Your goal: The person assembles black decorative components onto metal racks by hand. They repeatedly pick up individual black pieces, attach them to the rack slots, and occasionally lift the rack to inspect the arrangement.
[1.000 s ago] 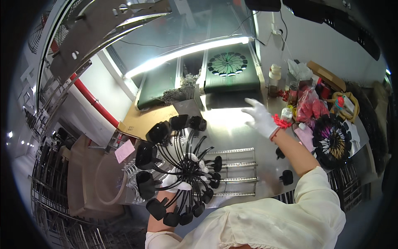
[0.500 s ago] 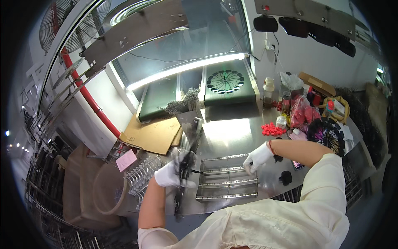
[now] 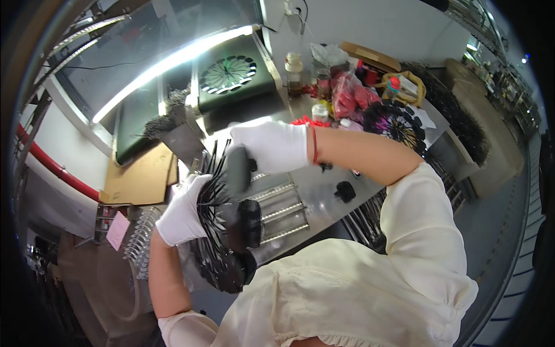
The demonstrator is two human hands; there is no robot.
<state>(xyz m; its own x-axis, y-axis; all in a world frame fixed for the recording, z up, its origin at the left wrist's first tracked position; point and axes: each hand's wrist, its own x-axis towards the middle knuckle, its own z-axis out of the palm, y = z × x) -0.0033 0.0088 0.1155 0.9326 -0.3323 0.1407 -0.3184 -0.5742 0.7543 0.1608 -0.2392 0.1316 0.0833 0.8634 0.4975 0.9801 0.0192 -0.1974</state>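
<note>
The left hand (image 3: 186, 213) is grasping a black spoked bundle (image 3: 215, 232), left of centre, running top to bottom; the right hand (image 3: 269, 146) is overlapping its top, grip unclear. The bare table (image 3: 319, 213) edge is slanting up rightward.

A bright white tube lamp (image 3: 179, 68) slants across at eleven o'clock, before a greyish glass window (image 3: 191, 20). A plain white wall (image 3: 352, 26) stands at one o'clock, grey floor (image 3: 485, 254) at four, a red round pipe (image 3: 58, 170) at nine, and a shiny metal desk (image 3: 315, 182) centrally.
</note>
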